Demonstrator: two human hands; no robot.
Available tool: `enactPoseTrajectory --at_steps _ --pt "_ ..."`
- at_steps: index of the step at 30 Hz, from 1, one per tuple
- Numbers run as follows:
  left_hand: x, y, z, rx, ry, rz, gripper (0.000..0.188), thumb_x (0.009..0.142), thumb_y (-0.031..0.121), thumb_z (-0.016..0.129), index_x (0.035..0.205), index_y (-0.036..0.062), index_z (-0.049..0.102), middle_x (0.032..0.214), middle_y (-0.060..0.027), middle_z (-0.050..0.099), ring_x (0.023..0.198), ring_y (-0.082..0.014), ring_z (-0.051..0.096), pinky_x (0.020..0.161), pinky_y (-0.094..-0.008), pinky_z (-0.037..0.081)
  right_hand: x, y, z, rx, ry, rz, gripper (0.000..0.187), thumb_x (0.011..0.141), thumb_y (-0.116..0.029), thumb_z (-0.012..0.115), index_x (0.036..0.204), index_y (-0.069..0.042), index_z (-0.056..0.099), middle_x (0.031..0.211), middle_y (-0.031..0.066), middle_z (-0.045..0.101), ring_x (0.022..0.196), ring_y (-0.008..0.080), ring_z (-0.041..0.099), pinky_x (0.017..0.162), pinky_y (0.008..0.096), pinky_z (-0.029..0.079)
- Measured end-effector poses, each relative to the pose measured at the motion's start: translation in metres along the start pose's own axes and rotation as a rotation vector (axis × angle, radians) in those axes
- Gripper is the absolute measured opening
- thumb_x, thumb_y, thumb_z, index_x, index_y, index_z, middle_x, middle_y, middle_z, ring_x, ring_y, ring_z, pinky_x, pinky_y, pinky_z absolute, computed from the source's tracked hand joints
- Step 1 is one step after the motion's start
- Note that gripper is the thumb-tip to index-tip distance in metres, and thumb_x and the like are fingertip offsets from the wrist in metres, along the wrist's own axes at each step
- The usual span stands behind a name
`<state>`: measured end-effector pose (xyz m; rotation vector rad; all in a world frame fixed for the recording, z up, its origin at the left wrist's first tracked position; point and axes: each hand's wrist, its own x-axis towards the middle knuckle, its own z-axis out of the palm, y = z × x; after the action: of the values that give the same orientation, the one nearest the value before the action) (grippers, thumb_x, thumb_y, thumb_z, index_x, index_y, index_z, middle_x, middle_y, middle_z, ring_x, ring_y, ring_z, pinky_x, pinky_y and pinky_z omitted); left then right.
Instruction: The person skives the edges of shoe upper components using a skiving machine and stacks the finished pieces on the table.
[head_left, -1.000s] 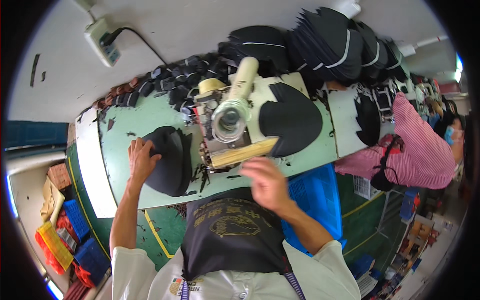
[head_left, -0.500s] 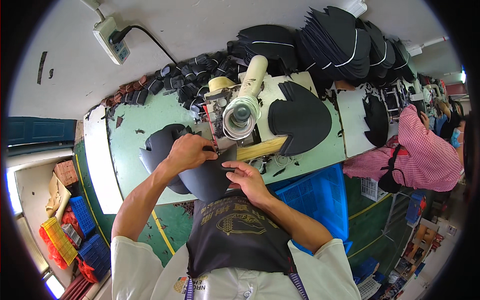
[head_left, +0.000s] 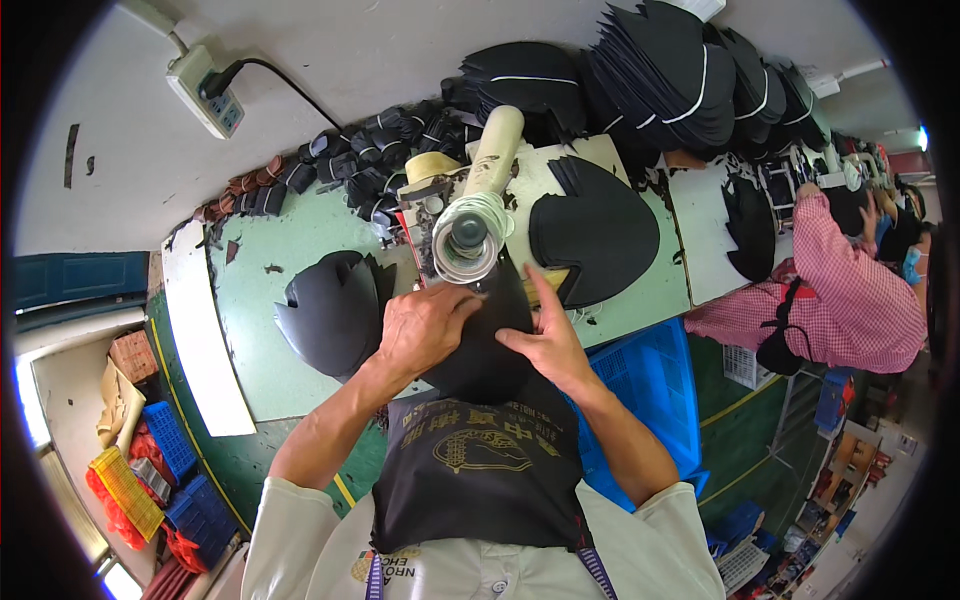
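A dark, curved sheet-like piece (head_left: pixel 488 355) that looks like leather lies under the head of a cream machine (head_left: pixel 480 215), its near end in front of my apron. My left hand (head_left: pixel 425 328) presses bent fingers together on its left edge, close below the machine head. On the opposite edge, my right hand (head_left: pixel 552 338) holds it with the thumb on top and the other fingers along the side. The machine head hides the piece's far end. Left of my left hand sits a pile of similar black pieces (head_left: pixel 325 315) with notched edges.
More notched black pieces (head_left: pixel 597 232) lie on the machine's white top, right of its head. Tied stacks (head_left: pixel 665 75) and small black bundles (head_left: pixel 385 150) line the wall. A blue crate (head_left: pixel 640 400) stands below the table edge. To the right, a person in pink checks (head_left: pixel 830 280) works.
Both hands have moved right and up toward the machine head. The black piece has come away from the left pile and is now under the machine head.
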<state>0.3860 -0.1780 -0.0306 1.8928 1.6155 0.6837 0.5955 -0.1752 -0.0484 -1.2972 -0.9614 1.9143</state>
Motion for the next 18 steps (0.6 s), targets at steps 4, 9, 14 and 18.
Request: enactPoseTrajectory --at_steps 4,9,14,18 --pt "0.002 0.003 -0.018 -0.357 -0.228 -0.220 0.026 0.089 0.026 0.074 0.104 0.0047 0.074 0.097 -0.0135 0.076 0.086 -0.0276 0.074 0.079 -0.0381 0.056 0.001 -0.013 -0.003 0.037 -0.178 0.050 0.054 0.085 0.001 0.075 0.136 0.000 0.060 0.100 0.0032 0.074 0.090 0.0113 0.067 0.086 0.0297 0.054" --pt "-0.036 -0.043 -0.023 -0.553 -0.459 -0.504 0.025 0.096 0.023 0.073 0.109 0.0024 0.075 0.088 -0.0042 0.072 0.081 -0.0097 0.063 0.076 -0.0281 0.052 -0.011 -0.023 -0.019 -0.179 -0.095 -0.031 0.026 0.090 0.001 0.070 0.116 0.001 0.074 0.106 0.0052 0.075 0.099 0.0098 0.066 0.089 0.0280 0.053" --pt "-0.026 -0.040 -0.022 -0.580 -0.394 -0.588 0.021 0.098 0.017 0.070 0.111 0.0022 0.075 0.080 -0.0010 0.069 0.070 -0.0060 0.059 0.065 -0.0248 0.050 0.001 -0.036 -0.043 -0.588 -0.260 -0.457 0.037 0.078 0.009 0.067 0.108 -0.007 0.080 0.110 0.0109 0.077 0.103 0.0194 0.071 0.091 0.0282 0.052" --pt "-0.018 -0.051 0.004 -0.575 -0.178 -0.611 0.019 0.095 0.016 0.072 0.109 0.0033 0.077 0.080 -0.0033 0.072 0.070 -0.0072 0.065 0.063 -0.0255 0.051 0.006 -0.043 -0.034 -0.863 -0.187 -0.559 0.038 0.068 0.010 0.063 0.096 -0.008 0.081 0.106 0.0115 0.076 0.099 0.0284 0.073 0.083 0.0334 0.057"
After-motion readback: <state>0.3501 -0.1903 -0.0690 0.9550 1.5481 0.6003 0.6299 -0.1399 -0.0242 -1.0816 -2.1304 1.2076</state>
